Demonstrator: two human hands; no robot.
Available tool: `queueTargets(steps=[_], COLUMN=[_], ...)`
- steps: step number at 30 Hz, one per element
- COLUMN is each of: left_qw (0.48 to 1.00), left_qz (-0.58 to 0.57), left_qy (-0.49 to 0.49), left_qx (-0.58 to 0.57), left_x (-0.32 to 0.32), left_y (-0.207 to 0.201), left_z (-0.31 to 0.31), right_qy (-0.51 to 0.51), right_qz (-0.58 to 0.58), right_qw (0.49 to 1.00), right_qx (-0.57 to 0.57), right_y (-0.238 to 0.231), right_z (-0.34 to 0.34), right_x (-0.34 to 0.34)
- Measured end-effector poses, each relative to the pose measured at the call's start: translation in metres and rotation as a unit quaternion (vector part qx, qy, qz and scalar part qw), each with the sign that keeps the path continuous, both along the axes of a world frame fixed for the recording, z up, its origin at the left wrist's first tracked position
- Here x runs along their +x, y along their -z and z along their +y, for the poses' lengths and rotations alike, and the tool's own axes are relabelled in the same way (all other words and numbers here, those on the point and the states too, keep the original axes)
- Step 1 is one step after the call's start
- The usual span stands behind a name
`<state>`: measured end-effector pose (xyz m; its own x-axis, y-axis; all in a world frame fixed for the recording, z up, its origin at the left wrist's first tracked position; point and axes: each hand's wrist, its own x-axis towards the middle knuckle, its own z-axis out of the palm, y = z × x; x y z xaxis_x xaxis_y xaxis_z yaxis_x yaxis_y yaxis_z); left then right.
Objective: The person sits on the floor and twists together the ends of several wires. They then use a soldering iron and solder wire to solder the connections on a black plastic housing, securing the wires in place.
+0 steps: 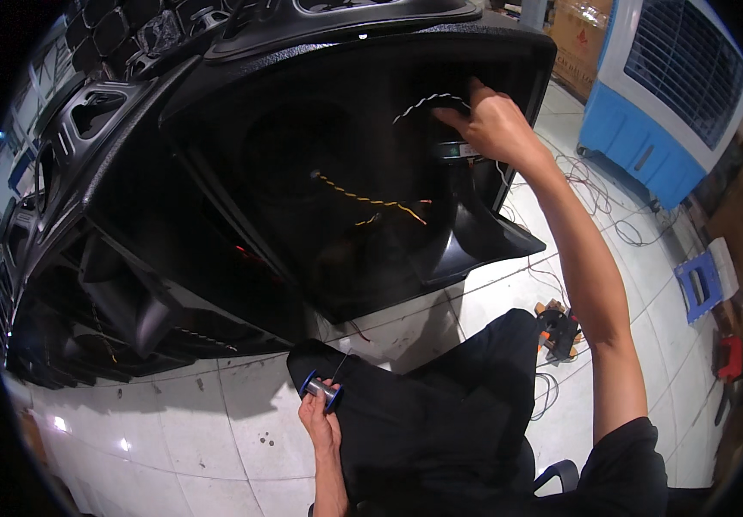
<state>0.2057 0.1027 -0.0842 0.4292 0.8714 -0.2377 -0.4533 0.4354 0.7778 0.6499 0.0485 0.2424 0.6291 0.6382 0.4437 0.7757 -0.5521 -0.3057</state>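
Note:
My left hand (320, 422) is closed around a small spool of solder wire (321, 392) with blue end discs, above my left thigh. A thin loose end of the wire sticks up from it. At the upper right, my right hand (496, 125) reaches into a large black speaker cabinet (251, 129). Its thumb and forefinger are stretched apart; the other fingers are partly hidden. A white-and-black twisted wire (424, 101) runs up to the gap between them. Lower in the cabinet hangs a yellow-and-black twisted wire (363, 197) with bare-looking split ends.
More black cabinets (139, 293) stand at the left. On the right are a blue-and-white air cooler (660, 95), a blue plastic stool (701, 284) and loose cables (596, 194). A black-and-orange tool holder (558, 332) rests on the tiled floor (165, 431) by my right knee.

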Motion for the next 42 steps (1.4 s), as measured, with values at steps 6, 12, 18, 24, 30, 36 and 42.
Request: queueTargets(steps=[6,12,18,24,30,36,42], left_qw=[0.978,0.924,0.925,0.833,0.826,0.776,0.881], left_qz=[0.178,0.259,0.325,0.503,0.512,0.564,0.357], left_qy=[0.091,0.186,0.164,0.191,0.216,0.236,-0.038], left_qx=[0.063,0.212,0.112,0.132,0.1,0.154,0.308], left_x=[0.029,0.115,0.181,0.172,0.162,0.157,0.155], left_y=[-0.027,0.018,0.146,0.197,0.2,0.131,-0.069], left_z=[-0.008,-0.01,0.005,0.002,0.007,0.005,-0.008], right_qy=[-0.042,-0.081,-0.079,-0.128,-0.102,-0.09,-0.072], right_qz=[0.169,0.311,0.36,0.449,0.44,0.365,0.284], right_qw=[0.977,0.917,0.92,0.849,0.836,0.887,0.934], right_qx=[0.123,0.237,0.132,0.247,0.311,0.269,0.203], right_y=[0.004,0.019,0.036,0.035,0.031,0.029,0.018], right_z=[-0.032,-0.063,-0.105,-0.098,-0.068,-0.056,-0.044], right_x=[-0.004,-0.022,-0.027,-0.037,-0.015,0.016,0.021])
